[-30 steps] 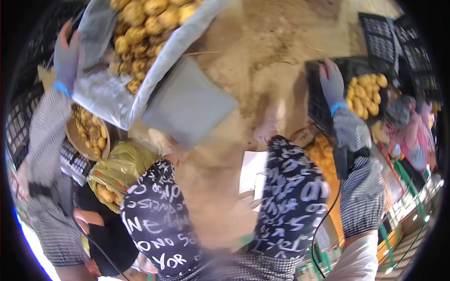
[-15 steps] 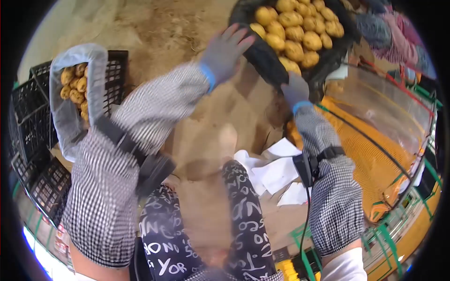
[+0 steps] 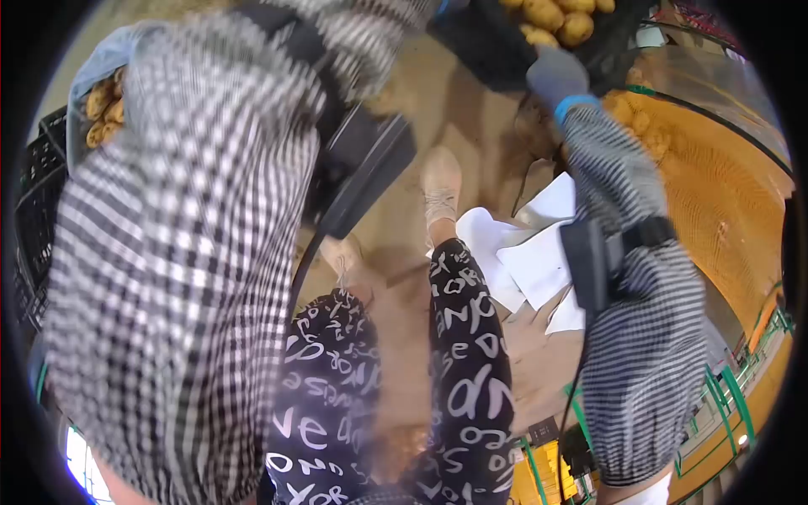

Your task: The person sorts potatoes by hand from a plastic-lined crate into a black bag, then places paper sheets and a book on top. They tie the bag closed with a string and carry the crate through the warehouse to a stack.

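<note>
My right hand (image 3: 558, 76), in a grey glove with a blue cuff, is closed on the near rim of a black-lined container (image 3: 488, 52) at the top of the view. Several yellow potatoes (image 3: 562, 17) lie inside it, cut off by the upper edge. The left arm, in a checked sleeve (image 3: 177, 244), reaches up past the top of the view. Only a bit of its blue cuff shows beside the black liner; the hand itself is out of sight.
At the left, potatoes (image 3: 103, 108) sit in a pale plastic liner (image 3: 77, 101) by black crates (image 3: 35, 210). White papers (image 3: 534, 263) lie on the floor near my feet. An orange mesh sheet (image 3: 715, 168) spreads at the right, close to green metal frames (image 3: 732, 396).
My left hand has gone up out of view, its arm now nearer the camera. The view has shifted so the potato container sits higher. My right hand stays at the container's rim.
</note>
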A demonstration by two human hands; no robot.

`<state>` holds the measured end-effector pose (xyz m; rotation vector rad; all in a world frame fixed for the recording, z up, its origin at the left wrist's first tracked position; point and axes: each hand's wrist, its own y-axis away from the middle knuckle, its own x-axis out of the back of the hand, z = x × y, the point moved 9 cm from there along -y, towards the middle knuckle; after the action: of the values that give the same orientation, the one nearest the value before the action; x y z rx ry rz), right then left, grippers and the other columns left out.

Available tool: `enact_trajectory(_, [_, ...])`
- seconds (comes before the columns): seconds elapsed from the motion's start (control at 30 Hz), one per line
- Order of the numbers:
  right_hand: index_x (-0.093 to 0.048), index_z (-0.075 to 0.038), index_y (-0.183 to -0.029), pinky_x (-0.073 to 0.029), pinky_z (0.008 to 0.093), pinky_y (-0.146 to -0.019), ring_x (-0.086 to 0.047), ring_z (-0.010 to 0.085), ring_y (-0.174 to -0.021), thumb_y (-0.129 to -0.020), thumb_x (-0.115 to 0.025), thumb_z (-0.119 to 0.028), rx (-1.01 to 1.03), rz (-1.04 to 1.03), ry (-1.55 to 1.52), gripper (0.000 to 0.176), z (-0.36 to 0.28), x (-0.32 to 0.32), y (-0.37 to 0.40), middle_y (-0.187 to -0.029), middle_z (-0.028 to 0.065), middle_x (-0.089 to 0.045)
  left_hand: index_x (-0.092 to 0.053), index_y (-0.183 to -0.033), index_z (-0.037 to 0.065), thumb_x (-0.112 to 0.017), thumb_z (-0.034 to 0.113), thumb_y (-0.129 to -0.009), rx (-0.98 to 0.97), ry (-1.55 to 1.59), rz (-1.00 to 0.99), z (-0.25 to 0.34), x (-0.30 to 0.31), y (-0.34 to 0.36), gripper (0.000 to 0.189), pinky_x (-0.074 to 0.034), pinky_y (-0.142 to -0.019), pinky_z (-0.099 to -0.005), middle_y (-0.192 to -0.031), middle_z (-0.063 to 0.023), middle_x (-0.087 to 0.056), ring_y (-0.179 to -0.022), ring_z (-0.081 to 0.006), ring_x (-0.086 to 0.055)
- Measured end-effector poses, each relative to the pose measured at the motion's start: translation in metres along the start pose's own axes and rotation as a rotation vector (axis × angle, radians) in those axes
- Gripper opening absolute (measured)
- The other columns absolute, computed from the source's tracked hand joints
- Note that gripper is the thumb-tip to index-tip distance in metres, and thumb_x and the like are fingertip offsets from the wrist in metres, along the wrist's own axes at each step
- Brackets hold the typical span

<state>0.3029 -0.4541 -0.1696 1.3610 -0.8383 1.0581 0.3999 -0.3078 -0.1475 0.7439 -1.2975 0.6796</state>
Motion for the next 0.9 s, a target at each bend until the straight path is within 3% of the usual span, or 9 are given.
enact_trajectory(0.1, [-0.064,-0.01,-0.096,-0.049,0.0491,-0.078,-0.064,0.0389,-0.084,-0.082,-0.047,-0.011,0.008,0.134,-0.193,0.022,-0.035,-0.009,0.051,-0.087,0.0202,-0.066,-0.066,-0.099,0.012,-0.067,0.016,-0.071,0.096,0.297,-0.148,-0.005,-0.004,0.069,0.029,-0.045,-0.091,-0.0445,-0.1,-0.0095,-0.065,-0.101,-0.0303,-0.059])
enact_trajectory(0.13, [-0.063,-0.009,-0.091,-0.049,0.0491,-0.073,-0.063,0.038,-0.079,-0.078,-0.05,-0.01,0.052,0.263,-0.222,0.018,-0.046,-0.018,0.067,-0.081,0.0181,-0.065,-0.067,-0.092,0.012,-0.068,0.017,-0.068,0.012,0.233,0.065,-0.004,0.006,0.09,0.025,-0.047,-0.082,-0.0455,-0.093,-0.0114,-0.065,-0.093,-0.0328,-0.06])
enact_trajectory(0.17, [-0.063,-0.009,-0.089,-0.049,0.0481,-0.069,-0.063,0.0368,-0.075,-0.076,-0.052,-0.009,0.112,0.435,-0.251,0.017,-0.061,-0.016,0.087,-0.078,0.0154,-0.064,-0.067,-0.094,0.012,-0.069,0.019,-0.065,0.055,0.18,0.042,-0.001,0.018,0.113,0.029,-0.047,-0.08,-0.0455,-0.091,-0.0129,-0.064,-0.09,-0.0331,-0.059])
enact_trajectory(0.2, [-0.062,-0.009,-0.088,-0.048,0.048,-0.067,-0.063,0.0359,-0.076,-0.076,-0.053,-0.009,0.037,0.16,-0.257,0.015,-0.073,-0.017,0.093,-0.08,0.0143,-0.064,-0.066,-0.09,0.013,-0.068,0.018,-0.066,0.067,0.193,0.019,0.0,0.021,0.13,0.024,-0.044,-0.081,-0.0414,-0.093,-0.0085,-0.062,-0.089,-0.028,-0.06])
enact_trajectory(0.23, [-0.061,-0.01,-0.087,-0.048,0.0465,-0.068,-0.062,0.0344,-0.077,-0.075,-0.054,-0.009,0.054,0.12,-0.254,0.014,-0.087,-0.022,0.105,-0.082,0.013,-0.063,-0.065,-0.089,0.013,-0.07,0.018,-0.064,0.133,0.206,-0.105,-0.001,0.012,0.152,0.026,-0.043,-0.084,-0.0418,-0.092,-0.0087,-0.061,-0.093,-0.0278,-0.059])
enact_trajectory(0.33, [-0.059,-0.011,-0.086,-0.047,0.0429,-0.07,-0.06,0.0306,-0.081,-0.074,-0.056,-0.01,0.163,0.031,-0.152,0.012,-0.161,-0.053,0.175,-0.084,0.01,-0.061,-0.061,-0.087,0.014,-0.069,0.014,-0.06,0.279,0.324,0.018,0.005,-0.014,0.281,0.028,-0.04,-0.089,-0.0417,-0.09,-0.0072,-0.057,-0.095,-0.0273,-0.055])
enact_trajectory(0.53, [-0.058,-0.011,-0.085,-0.046,0.0409,-0.071,-0.058,0.0276,-0.084,-0.074,-0.058,-0.01,0.421,-0.048,-0.168,0.011,-0.138,-0.102,0.31,-0.084,0.0081,-0.057,-0.059,-0.086,0.015,-0.068,0.013,-0.058,0.548,0.404,0.075,0.13,-0.032,0.414,0.029,-0.04,-0.083,-0.0412,-0.086,-0.0039,-0.054,-0.09,-0.0259,-0.054])
enact_trajectory(0.73, [-0.056,-0.01,-0.082,-0.046,0.0386,-0.071,-0.057,0.0252,-0.081,-0.075,-0.054,-0.012,0.747,-0.015,-0.057,0.008,-0.106,-0.111,0.331,-0.081,0.0069,-0.056,-0.059,-0.088,0.016,-0.071,0.019,-0.058,0.7,0.393,0.091,0.212,-0.054,0.452,0.032,-0.039,-0.077,-0.0403,-0.087,-0.0028,-0.053,-0.089,-0.0249,-0.053])
enact_trajectory(0.9, [-0.055,-0.009,-0.082,-0.046,0.0409,-0.065,-0.058,0.0267,-0.076,-0.07,-0.059,-0.012,0.751,0.081,-0.025,0.013,-0.106,-0.115,0.343,-0.079,0.008,-0.056,-0.059,-0.091,0.015,-0.072,0.027,-0.061,0.626,0.336,0.222,0.224,-0.056,0.464,0.035,-0.04,-0.075,-0.0397,-0.09,-0.0027,-0.054,-0.09,-0.0235,-0.053])
